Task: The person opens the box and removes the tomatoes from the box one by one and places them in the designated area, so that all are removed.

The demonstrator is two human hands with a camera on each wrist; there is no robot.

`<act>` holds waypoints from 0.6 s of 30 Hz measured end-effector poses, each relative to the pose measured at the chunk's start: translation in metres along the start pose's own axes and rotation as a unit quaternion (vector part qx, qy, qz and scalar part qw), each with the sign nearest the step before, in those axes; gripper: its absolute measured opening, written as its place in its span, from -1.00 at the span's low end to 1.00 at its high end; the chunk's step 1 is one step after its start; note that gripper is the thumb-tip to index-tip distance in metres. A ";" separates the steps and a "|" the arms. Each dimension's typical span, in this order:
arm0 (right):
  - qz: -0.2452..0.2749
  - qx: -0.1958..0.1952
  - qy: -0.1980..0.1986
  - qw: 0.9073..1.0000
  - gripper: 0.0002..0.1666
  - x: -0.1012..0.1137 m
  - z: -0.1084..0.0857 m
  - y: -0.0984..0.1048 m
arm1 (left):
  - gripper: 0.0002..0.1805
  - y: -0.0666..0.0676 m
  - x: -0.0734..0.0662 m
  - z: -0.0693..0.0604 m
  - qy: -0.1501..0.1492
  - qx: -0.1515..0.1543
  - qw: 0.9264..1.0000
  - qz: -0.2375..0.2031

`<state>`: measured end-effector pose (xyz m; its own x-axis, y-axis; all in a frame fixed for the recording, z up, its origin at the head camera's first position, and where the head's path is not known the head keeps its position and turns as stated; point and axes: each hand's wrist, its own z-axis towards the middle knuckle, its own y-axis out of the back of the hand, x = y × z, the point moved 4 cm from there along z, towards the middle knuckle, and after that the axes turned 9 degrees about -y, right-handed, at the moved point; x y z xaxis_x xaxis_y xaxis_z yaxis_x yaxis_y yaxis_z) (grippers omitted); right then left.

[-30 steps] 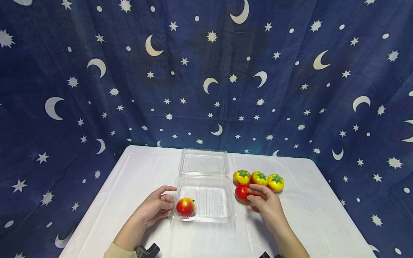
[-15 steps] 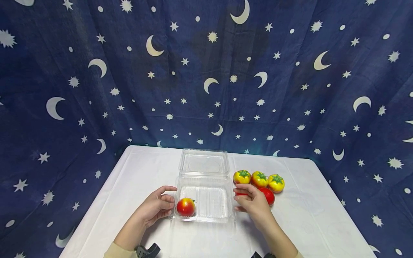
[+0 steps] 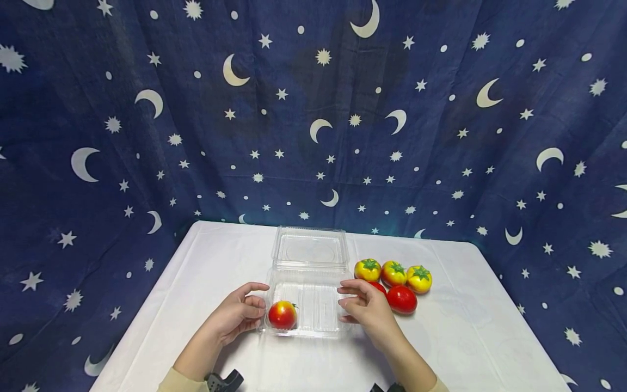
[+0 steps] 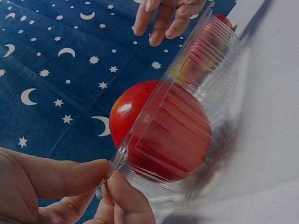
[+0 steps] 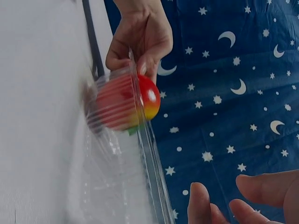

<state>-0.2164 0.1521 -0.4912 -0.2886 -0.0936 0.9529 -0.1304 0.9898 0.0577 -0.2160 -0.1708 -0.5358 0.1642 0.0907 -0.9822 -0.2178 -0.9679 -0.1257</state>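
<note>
A clear plastic clamshell box (image 3: pixel 323 333) lies with its lid (image 3: pixel 309 246) folded back. My left hand (image 3: pixel 240 313) pinches the box's left rim between thumb and finger, as the left wrist view shows. Inside at the front left sits a red-and-yellow tomato (image 3: pixel 282 315). My right hand (image 3: pixel 368 309) hovers at the box's right rim, thumb and fingers apart, and nothing shows between them in the right wrist view. Behind it lie a red tomato (image 3: pixel 401 299) and another red tomato (image 3: pixel 379 287), partly hidden by the hand.
A yellow tomato with a green top (image 3: pixel 367 270) stands in a row with two similar ones, right of the box. The white tabletop (image 3: pixel 460 326) ends at a dark blue curtain (image 3: pixel 274 136) with moons and stars.
My right hand has moved left from the red tomatoes to the box's right rim, uncovering the right-hand red tomato. My left hand and the tomato in the box stay put.
</note>
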 end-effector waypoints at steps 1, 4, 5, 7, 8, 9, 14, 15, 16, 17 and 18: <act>0.001 0.003 0.001 1.000 -0.44 0.000 0.000 -0.002 | -0.26 0.000 0.000 0.000 -0.001 0.001 1.000 -0.001; -0.004 0.011 0.008 1.000 -0.46 0.001 0.001 -0.009 | -0.25 0.000 -0.001 -0.001 -0.007 0.006 1.000 -0.002; -0.006 0.013 0.011 1.000 -0.46 0.001 0.001 -0.011 | -0.24 0.000 -0.001 -0.001 -0.008 0.007 1.000 -0.002; -0.008 0.021 0.018 1.000 -0.46 0.001 0.001 -0.015 | -0.24 -0.001 -0.001 -0.001 -0.009 0.008 1.000 -0.002; -0.008 0.025 0.021 0.999 -0.45 0.001 0.002 -0.017 | -0.23 -0.001 -0.001 -0.001 -0.009 0.008 1.000 -0.002; -0.006 0.028 0.023 0.999 -0.45 0.001 0.002 -0.020 | -0.23 -0.001 -0.001 -0.001 -0.008 0.007 1.000 -0.001; -0.004 0.036 0.027 0.999 -0.46 0.000 0.004 -0.030 | -0.24 0.000 0.000 0.000 -0.001 0.000 1.000 0.001; -0.006 0.037 0.028 0.999 -0.46 0.000 0.005 -0.032 | -0.24 0.000 0.000 0.000 -0.001 0.000 1.000 0.001; -0.008 0.038 0.029 0.999 -0.46 -0.001 0.006 -0.034 | -0.23 0.000 0.000 0.000 -0.001 0.000 1.000 0.001; -0.010 0.040 0.030 0.999 -0.46 -0.001 0.007 -0.036 | -0.23 0.000 -0.001 0.000 -0.001 0.001 1.000 0.002; -0.013 0.042 0.031 0.999 -0.46 -0.002 0.008 -0.037 | -0.23 0.000 0.000 0.000 -0.002 0.002 1.000 0.002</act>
<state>-0.2183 0.1145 -0.4971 -0.2241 -0.1104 0.9683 -0.2170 0.9743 0.0608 -0.2165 -0.1710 -0.5355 0.1585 0.0878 -0.9834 -0.2226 -0.9672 -0.1222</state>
